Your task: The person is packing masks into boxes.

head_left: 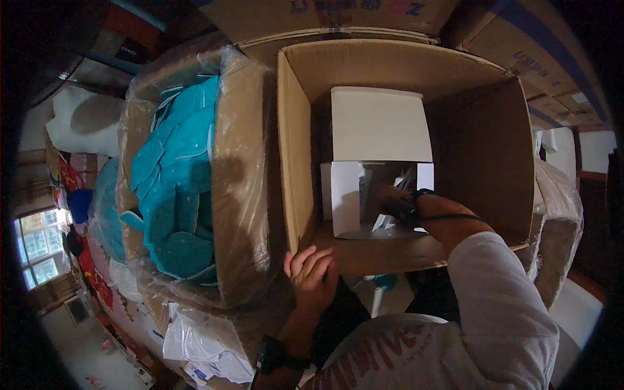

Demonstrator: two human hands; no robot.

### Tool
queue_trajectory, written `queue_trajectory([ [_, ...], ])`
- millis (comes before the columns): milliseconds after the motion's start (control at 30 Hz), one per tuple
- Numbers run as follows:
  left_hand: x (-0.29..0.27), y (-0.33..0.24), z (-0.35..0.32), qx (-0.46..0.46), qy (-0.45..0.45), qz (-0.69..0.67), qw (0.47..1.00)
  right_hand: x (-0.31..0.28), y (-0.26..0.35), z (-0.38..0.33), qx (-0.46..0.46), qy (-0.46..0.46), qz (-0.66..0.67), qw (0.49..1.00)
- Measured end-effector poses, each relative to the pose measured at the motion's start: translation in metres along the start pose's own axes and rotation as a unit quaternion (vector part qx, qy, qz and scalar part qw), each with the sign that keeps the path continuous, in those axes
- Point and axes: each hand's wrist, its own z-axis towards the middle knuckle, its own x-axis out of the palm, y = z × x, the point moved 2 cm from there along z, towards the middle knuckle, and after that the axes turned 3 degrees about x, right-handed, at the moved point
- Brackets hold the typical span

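A small white carton (344, 195) stands inside a large open cardboard box (406, 257), its lid flap (380, 123) raised toward the far side. My right hand (398, 203) reaches down into the white carton. Shadow hides its fingers, so I cannot see whether they hold anything. Pale, shiny pieces (385, 221) show beside this hand inside the carton. My left hand (313, 270) is at the near left corner of the cardboard box, its bent fingers hooked on the edge. A dark band circles each wrist.
To the left stands a plastic-lined cardboard box (244, 214) heaped with teal face masks (175, 169) with white straps. White plastic packaging (205, 341) lies in front of it. Stacked cartons (533, 58) rise behind, and another plastic-covered box (559, 221) is at the right.
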Motion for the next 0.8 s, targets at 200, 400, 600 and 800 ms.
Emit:
queue_trajectory([
  [200,0.001,0.0,0.0,-0.006,-0.014,-0.009,1.0,-0.045,0.08,0.052,0.427,0.053,-0.363,0.827],
  [400,-0.01,-0.012,0.003,0.003,0.048,-0.029,0.998,-0.072,0.166,0.059,0.229,-0.111,-0.481,0.839],
  [600,-0.02,-0.03,0.003,-0.073,-0.09,-0.285,0.951,-0.123,0.353,0.082,0.363,-0.335,-0.166,0.854],
  [800,-0.05,-0.077,0.004,-0.102,-0.112,-0.637,0.756,-0.081,0.423,0.089,0.268,-0.511,0.169,0.799],
])
